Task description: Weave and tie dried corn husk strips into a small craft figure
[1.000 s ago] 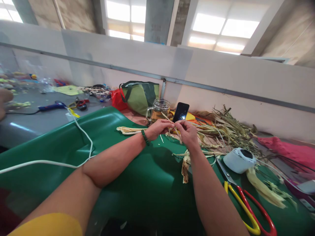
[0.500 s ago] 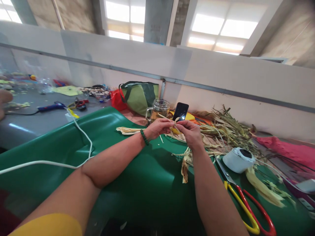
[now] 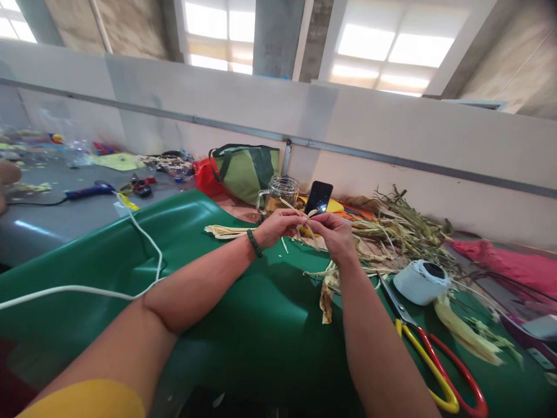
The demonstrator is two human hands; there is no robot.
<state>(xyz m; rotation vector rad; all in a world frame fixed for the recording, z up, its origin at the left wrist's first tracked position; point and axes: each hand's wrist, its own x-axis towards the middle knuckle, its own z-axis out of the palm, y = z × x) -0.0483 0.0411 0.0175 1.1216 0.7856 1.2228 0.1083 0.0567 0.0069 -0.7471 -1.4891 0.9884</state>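
My left hand (image 3: 282,227), with a green bead bracelet at the wrist, pinches a thin pale strip of dried husk (image 3: 314,237). Fingertip to fingertip with it, my right hand (image 3: 336,233) pinches the same strip from the other side. Thin ends of the strip stick out above and below the fingers; the exact crossing is too small to make out. Both hands are raised over the green mat (image 3: 261,325). Under my right wrist lies a crumpled dry husk piece (image 3: 326,299). A flat bundle of pale husk (image 3: 226,232) rests behind my left wrist.
Scissors (image 3: 418,337) with red and yellow handles lie right of my forearm, beside a white roll (image 3: 422,283). Behind stand a glass mug (image 3: 282,191), a phone (image 3: 319,198) and a green bag (image 3: 248,168). Dried stalks (image 3: 404,226) pile at right. A white cable (image 3: 87,288) crosses the mat.
The hands stay almost in place, still pinching. The strip's lower part now hangs in a wider loop beneath the fingers. The camera view has shifted very slightly.
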